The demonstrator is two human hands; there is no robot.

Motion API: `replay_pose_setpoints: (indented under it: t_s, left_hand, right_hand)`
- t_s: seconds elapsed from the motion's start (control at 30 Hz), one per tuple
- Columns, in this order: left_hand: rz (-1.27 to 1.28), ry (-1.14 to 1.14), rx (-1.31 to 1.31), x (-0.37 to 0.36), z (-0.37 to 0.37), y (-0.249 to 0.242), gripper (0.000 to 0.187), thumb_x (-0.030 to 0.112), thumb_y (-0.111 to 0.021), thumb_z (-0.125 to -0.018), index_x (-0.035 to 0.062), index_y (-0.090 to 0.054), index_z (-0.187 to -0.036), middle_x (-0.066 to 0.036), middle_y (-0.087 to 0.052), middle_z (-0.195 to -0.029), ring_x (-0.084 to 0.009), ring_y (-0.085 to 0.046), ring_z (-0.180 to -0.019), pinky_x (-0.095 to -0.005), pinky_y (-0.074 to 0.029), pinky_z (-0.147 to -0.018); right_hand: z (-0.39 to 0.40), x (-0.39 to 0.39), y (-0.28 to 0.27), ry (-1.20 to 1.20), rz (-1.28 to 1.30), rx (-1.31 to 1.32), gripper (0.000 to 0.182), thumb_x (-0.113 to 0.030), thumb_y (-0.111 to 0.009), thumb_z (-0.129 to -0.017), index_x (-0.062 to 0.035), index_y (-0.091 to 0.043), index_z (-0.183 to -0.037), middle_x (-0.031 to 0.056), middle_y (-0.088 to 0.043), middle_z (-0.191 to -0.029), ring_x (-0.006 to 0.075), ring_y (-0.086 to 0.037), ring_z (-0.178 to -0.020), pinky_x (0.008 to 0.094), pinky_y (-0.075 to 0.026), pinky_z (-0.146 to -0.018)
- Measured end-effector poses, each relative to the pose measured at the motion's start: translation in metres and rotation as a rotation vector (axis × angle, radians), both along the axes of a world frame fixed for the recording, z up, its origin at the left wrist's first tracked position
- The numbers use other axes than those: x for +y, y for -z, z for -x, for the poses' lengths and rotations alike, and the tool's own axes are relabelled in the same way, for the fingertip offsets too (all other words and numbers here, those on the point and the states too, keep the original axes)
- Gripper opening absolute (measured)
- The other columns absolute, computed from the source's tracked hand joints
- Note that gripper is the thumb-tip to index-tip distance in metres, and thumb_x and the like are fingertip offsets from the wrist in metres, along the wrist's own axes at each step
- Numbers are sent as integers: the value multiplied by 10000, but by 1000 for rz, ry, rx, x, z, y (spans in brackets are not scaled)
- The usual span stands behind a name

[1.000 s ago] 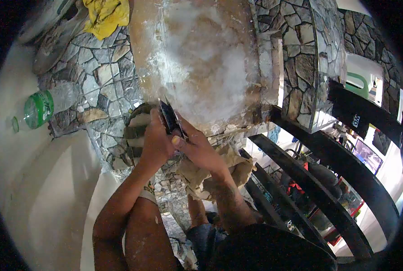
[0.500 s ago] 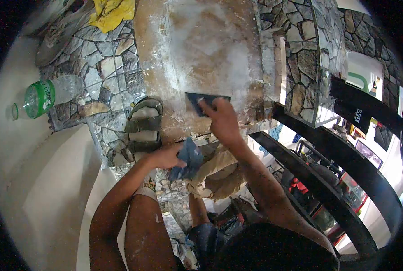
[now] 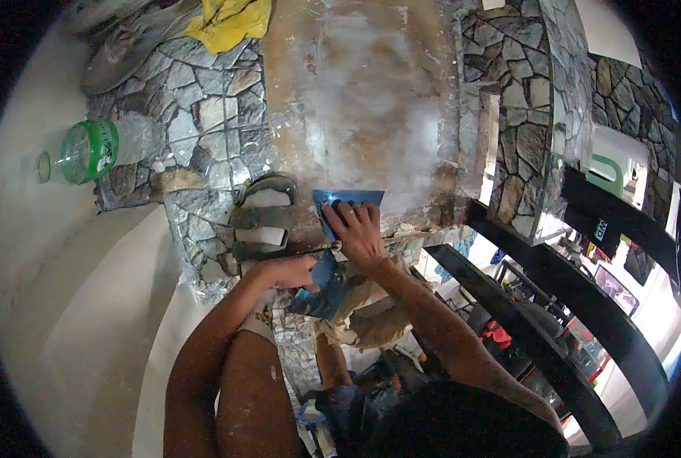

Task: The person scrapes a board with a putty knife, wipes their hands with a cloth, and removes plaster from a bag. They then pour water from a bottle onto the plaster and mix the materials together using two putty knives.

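My right hand (image 3: 362, 235) grips a thin blue-black putty spreader (image 3: 353, 197) with its fingers spread over the blade. The spreader lies at the near end of a brown board (image 3: 371, 91) smeared with whitish filler. Just below and to the left, my left hand (image 3: 287, 272) is closed on a second flat spreader (image 3: 323, 298), which is tilted and has pale smears. A small blob of filler (image 3: 334, 246) shows between the two blades. Under my right wrist is an open, crumpled brown paper sack (image 3: 378, 324); its contents are hidden.
A sandalled foot (image 3: 264, 221) stands on stone-patterned flooring (image 3: 210, 114) left of the board. A green-labelled plastic bottle (image 3: 100, 151) lies farther left, and a yellow cloth (image 3: 230, 24) at the far left. Black railing bars (image 3: 539, 252) slant over a drop on the right.
My right hand has drawn its spreader back toward the board's near edge, close to the left one. The left spreader has turned slightly. The whole view has shifted a little.
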State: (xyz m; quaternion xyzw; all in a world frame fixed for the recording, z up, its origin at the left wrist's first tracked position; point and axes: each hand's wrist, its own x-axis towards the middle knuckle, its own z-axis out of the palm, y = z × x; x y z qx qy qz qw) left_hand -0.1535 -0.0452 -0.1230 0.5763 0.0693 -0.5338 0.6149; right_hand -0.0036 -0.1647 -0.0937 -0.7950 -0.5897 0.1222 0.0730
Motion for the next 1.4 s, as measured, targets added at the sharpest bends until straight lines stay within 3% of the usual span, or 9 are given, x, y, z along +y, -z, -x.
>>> replay_pose_setpoints:
  t_s: [0.3,0.5,0.7,0.87,0.93,1.0,1.1,1.27,1.4]
  left_hand:
    - [238,-277,13,7,4,-2,462,182,-690,-726,-63,-496,-1067,-99,-602,-922,-183,-572,-765,-347,-508,-614]
    - [52,-6,106,-1,-2,7,477,180,-690,-722,-79,-498,-1073,-105,-609,-870,-189,-576,-720,-341,-499,-602]
    - [67,-133,103,5,-3,-8,410,170,-687,-709,-49,-516,-1010,-98,-605,-839,-175,-573,-731,-336,-498,-597]
    - [210,-195,192,24,-20,-27,411,173,-704,-698,-34,-514,-998,-73,-601,-873,-162,-553,-741,-333,-484,-637]
    - [-13,-82,-83,-4,7,18,455,175,-716,-686,-30,-497,-1028,-75,-595,-894,-156,-539,-767,-329,-461,-656]
    - [66,-68,81,-2,3,18,482,177,-718,-690,-30,-486,-1059,-100,-593,-914,-163,-539,-792,-320,-453,-665]
    - [49,-142,174,-7,7,19,497,162,-711,-707,-11,-475,-1109,-98,-593,-924,-157,-544,-813,-307,-457,-692]
    - [511,-423,254,-5,21,25,428,129,-664,-753,39,-473,-1125,-62,-585,-935,-148,-546,-807,-323,-477,-633]
    - [78,-102,274,32,-40,-57,405,133,-645,-775,51,-455,-1123,-67,-575,-950,-153,-540,-773,-347,-473,-608]
  right_hand:
    - [-102,110,-1,412,-64,-113,524,-84,-598,-693,-178,-515,-1202,122,-482,-1154,323,-449,-1016,477,-359,-869]
    - [-10,41,-21,463,138,40,729,40,-585,-598,-201,-458,-1274,137,-450,-1193,324,-429,-1102,463,-269,-947]
    - [-15,46,4,401,89,-144,550,-50,-554,-685,-206,-520,-1212,100,-472,-1166,313,-433,-1083,502,-298,-910]
    - [-129,78,5,807,21,-224,548,-228,-656,-702,-168,-459,-1209,129,-474,-1180,330,-447,-1068,495,-338,-848]
    - [-120,64,-1,873,62,-202,578,-277,-682,-694,-167,-444,-1209,137,-474,-1183,332,-450,-1061,497,-337,-845]
    - [-61,42,13,642,13,-289,494,-189,-582,-788,-161,-455,-1264,146,-471,-1196,335,-450,-1064,501,-317,-867]
    - [-13,46,-1,520,80,-35,587,-76,-574,-670,-155,-482,-1244,122,-467,-1158,300,-440,-1059,501,-298,-891]
    - [-133,78,31,803,8,-412,578,-163,-665,-655,-128,-463,-1194,146,-459,-1127,331,-450,-1047,498,-352,-840]
    - [-202,63,21,1120,-18,-363,516,-203,-654,-708,-117,-445,-1172,160,-467,-1120,355,-472,-1036,505,-384,-805]
